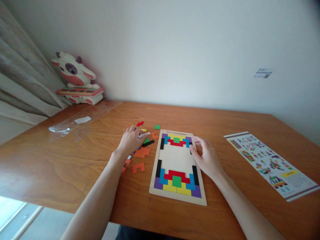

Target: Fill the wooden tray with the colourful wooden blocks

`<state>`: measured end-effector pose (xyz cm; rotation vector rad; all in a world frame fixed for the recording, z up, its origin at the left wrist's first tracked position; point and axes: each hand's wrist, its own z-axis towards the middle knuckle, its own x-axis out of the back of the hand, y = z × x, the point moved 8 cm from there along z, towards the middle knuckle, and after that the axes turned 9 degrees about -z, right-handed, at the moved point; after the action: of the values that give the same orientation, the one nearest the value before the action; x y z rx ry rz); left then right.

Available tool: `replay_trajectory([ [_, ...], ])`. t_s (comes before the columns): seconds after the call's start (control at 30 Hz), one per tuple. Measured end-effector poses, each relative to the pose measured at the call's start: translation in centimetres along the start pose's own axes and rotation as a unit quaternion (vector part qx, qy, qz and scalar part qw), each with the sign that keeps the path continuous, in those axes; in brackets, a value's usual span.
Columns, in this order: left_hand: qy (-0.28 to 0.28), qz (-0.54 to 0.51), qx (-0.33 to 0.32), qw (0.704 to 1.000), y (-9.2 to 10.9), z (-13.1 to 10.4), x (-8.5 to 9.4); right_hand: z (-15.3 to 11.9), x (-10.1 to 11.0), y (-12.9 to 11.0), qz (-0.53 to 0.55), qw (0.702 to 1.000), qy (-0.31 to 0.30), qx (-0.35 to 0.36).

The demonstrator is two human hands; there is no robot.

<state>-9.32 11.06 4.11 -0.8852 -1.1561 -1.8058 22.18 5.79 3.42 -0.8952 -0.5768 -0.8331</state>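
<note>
A wooden puzzle board [178, 156] lies on the table, with coloured blocks in its top and bottom areas around a bare pale middle. To its left is a loose heap of pieces, among them an orange U-shaped piece [138, 168], a black bar [148, 143] and a green square [157, 127]. My left hand [131, 138] reaches over this heap, fingers bent and thumb closing at a white puzzle piece [141, 135]. Its palm side and some pieces are hidden. At the board's upper right edge rests my right hand [206, 155], thumb and fingers apart, thumb near a black piece.
A printed pattern sheet [272, 163] lies at the right. A clear plastic bag [75, 125] is spread at the back left, before a cow-shaped toy keyboard [80, 91]. A curtain [22, 73] hangs at the left, and a wall stands behind the table [215, 213].
</note>
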Motion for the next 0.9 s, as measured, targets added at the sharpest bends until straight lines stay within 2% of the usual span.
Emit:
replay_trajectory([
  [0.07,-0.014,-0.011,-0.009,1.0,0.9,0.0,1.3,0.0,0.0,0.1,0.002,1.0,0.006,0.0],
  [0.1,-0.052,-0.03,-0.006,0.998,1.3,-0.1,1.6,0.0,0.0,0.2,0.002,1.0,0.008,0.0],
  [0.2,-0.255,-0.084,0.025,0.963,2.0,-1.6,0.9,0.1,0.1,0.2,0.008,1.0,0.015,-0.002],
  [0.27,-0.318,-0.081,0.035,0.944,2.0,-2.6,0.9,0.2,0.2,0.2,0.013,1.0,0.021,-0.004],
  [0.47,-0.33,-0.062,0.066,0.94,0.7,-2.8,0.8,0.2,0.3,0.0,0.018,0.999,0.028,-0.003],
  [0.63,-0.347,-0.07,0.058,0.933,0.4,-2.6,-0.1,0.1,0.1,0.1,0.02,1.0,0.023,0.001],
  [0.73,-0.355,-0.075,0.076,0.929,0.0,-2.7,-0.5,0.1,0.2,0.1,0.024,0.999,0.023,0.0],
  [0.9,-0.348,-0.106,0.086,0.927,0.2,-3.0,-0.4,0.1,0.1,0.0,0.031,0.999,0.019,0.0],
])
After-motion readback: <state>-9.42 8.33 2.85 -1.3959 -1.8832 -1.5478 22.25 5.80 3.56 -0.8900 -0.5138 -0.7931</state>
